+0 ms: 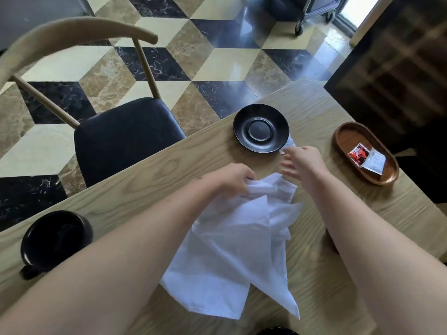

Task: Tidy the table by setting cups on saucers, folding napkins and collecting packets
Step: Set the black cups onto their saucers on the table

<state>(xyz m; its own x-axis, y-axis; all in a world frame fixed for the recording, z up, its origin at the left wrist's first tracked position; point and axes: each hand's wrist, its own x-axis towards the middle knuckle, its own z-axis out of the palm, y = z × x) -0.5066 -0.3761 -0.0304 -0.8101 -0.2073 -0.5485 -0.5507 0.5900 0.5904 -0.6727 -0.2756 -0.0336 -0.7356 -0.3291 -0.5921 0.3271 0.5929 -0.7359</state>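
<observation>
A crumpled white napkin (232,250) lies in the middle of the wooden table (150,180). My left hand (232,178) grips its far end. My right hand (302,163) is just beyond the napkin, fingers spread, its fingertips touching a small grey packet (289,143) that lies partly under the edge of a bare black saucer (260,128). A black cup (54,240) stands at the table's left edge, apart from the saucer. An oval wooden tray (343,141) at the right holds a red packet (359,153) and a white packet (375,162).
A chair with a dark seat (125,136) and a curved wooden back stands close against the table's far left side. The patterned marble floor lies beyond. A dark cabinet (399,56) rises at the right. A wheeled cart (312,10) stands at the top.
</observation>
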